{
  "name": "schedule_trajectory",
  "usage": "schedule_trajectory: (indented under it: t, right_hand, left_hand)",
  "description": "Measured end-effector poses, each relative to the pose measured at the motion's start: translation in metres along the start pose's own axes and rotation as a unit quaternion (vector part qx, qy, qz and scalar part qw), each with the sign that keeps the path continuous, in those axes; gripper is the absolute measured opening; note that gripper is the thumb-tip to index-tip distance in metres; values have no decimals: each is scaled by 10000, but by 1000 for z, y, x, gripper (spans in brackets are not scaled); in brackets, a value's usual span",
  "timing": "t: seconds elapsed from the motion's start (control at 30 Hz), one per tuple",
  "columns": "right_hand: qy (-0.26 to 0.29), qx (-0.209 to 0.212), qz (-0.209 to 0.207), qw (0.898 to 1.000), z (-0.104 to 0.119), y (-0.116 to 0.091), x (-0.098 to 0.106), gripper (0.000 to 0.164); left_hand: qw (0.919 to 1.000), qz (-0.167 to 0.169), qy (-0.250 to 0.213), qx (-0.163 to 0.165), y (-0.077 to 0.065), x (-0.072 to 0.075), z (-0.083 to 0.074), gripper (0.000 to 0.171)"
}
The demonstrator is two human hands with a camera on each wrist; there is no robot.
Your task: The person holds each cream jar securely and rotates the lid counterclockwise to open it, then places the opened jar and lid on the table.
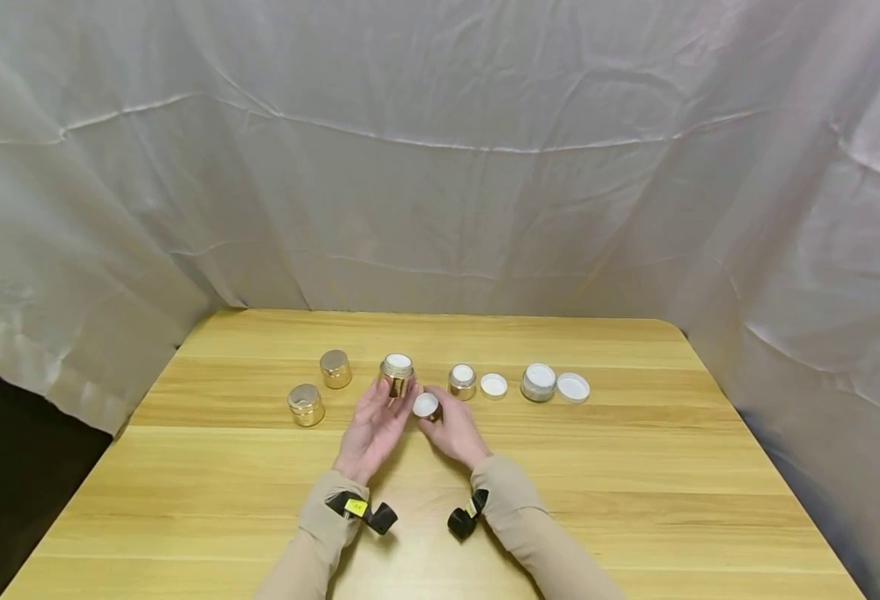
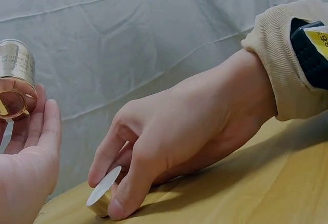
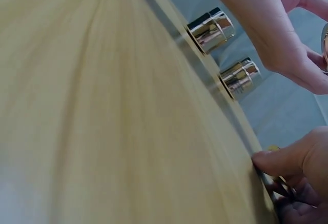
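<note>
My left hand (image 1: 375,427) holds a gold jar (image 1: 395,381) upright above the table, its lid off and its white top showing. In the left wrist view, the jar (image 2: 18,73) has a clear upper part with lettering over a shiny gold base. Between thumb and fingers, my right hand (image 1: 457,432) pinches a gold lid (image 1: 427,406) with its white inside facing up. Tilted on its edge, that lid (image 2: 104,189) is right at the tabletop in the left wrist view. The right wrist view shows my right hand (image 3: 302,170) low at the wood, with the lid mostly hidden.
Two closed gold jars (image 1: 306,405) stand to the left. Right of my hands are a small open gold jar (image 1: 462,382) beside an upturned white-lined lid (image 1: 494,386), then a wider open jar (image 1: 538,383) and its lid (image 1: 572,387). Pale curtains (image 1: 440,208) surround the wooden table (image 1: 635,517).
</note>
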State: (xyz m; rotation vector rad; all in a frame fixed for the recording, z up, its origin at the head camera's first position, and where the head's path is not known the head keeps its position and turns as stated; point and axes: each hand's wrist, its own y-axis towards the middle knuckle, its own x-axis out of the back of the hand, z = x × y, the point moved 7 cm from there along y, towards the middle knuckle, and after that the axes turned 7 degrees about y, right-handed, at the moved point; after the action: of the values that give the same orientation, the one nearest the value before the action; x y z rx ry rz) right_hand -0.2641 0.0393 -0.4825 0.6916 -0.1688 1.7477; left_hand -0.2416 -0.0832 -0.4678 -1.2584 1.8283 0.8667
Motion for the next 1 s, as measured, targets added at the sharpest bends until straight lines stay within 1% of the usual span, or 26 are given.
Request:
schedule_trajectory:
  t: [0.13,0.3,0.47,0.57,0.8,1.0]
  right_hand:
    - [-172,139,-106,9997,1,5,-5,45]
    - [-412,290,-253,9984,1,12,-9,45]
    - [-424,211,-387,9981,1,17,-11,45]
    - [-400,104,-463,9981,0,19,-11,46]
    - [-427,-1,-722,9965,0,26,-13,46]
    - [-432,-19,-768,9961,0,27,-15,45]
  left_hand:
    - [9999,40,60,-75,0,1,-4,31]
    - [9998,148,-45,-148,1,3,-7,31]
    - [9996,224,-119,-157,2,5,-7,30]
    - [9996,207,-105,-163,2,5,-8,29]
    - [9997,153,-45,-181,2,8,-8,29]
    - [9997,127,-55,-205,2,10,-8,28]
